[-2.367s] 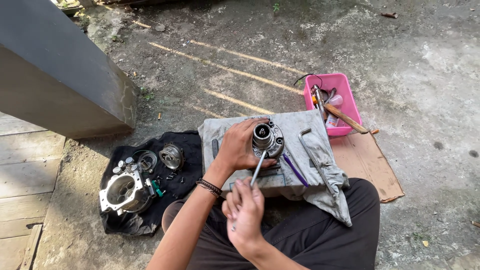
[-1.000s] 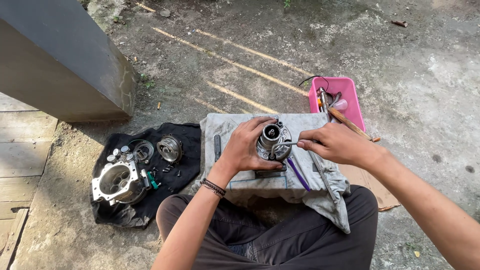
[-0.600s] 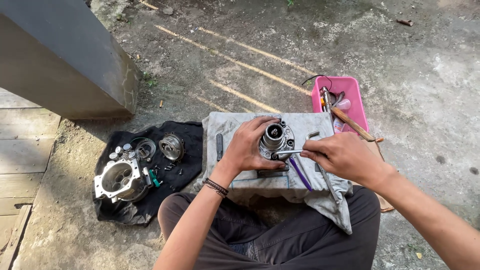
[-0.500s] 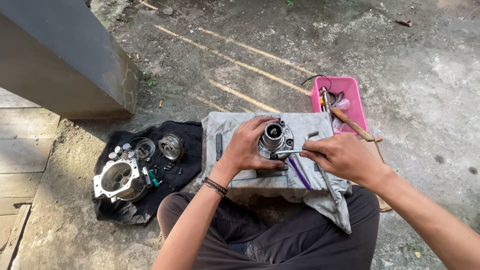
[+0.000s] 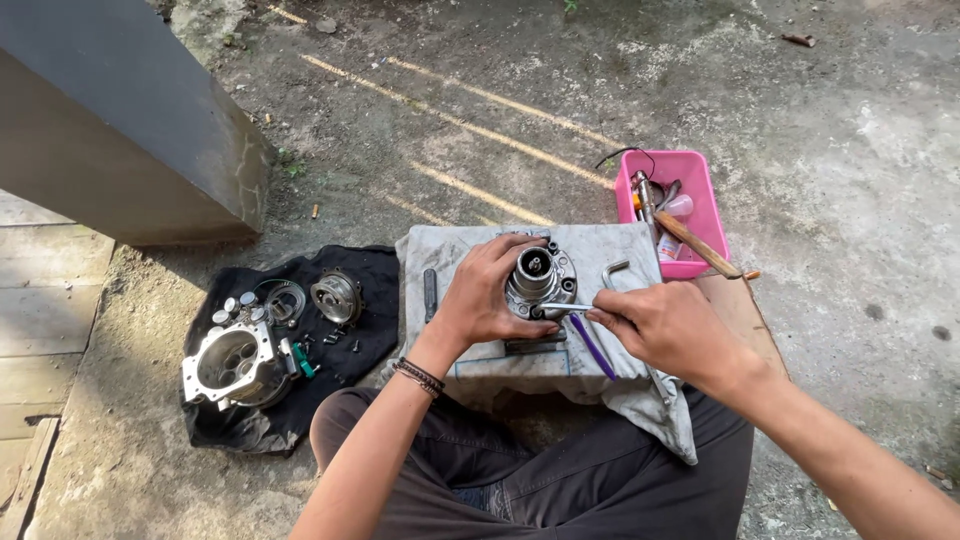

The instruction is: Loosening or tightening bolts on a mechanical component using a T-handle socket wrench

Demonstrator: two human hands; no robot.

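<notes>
Metal hub part (image 5: 540,282), round, silver-grey, with a central bore and bolts around its flange; it stands upright on a grey cloth (image 5: 470,250) draped over a low support just ahead of the seated person's knees. Left hand (image 5: 490,293) wraps its fingers around the part's 9 o'clock side, gripping it. Right hand (image 5: 665,325) pinches a thin metal tool (image 5: 562,309) whose tip meets the part at 4 o'clock; 2.4 seconds earlier this hand was low at the lap with the tool pointing up, and it has since come over to the part. Purple-handled tool (image 5: 592,346) and bent hex key (image 5: 612,272) lie on the cloth beside the part. Black cloth (image 5: 300,400) on the ground at 9 o'clock carries a cast aluminium housing (image 5: 232,363) with a wide round opening, two round metal covers and scattered small screws. Pink plastic tray (image 5: 702,215), rectangular, at 1 o'clock, holds a wooden-handled tool (image 5: 697,243), a wire and small items. Rough concrete ground (image 5: 850,130) lies beyond.
</notes>
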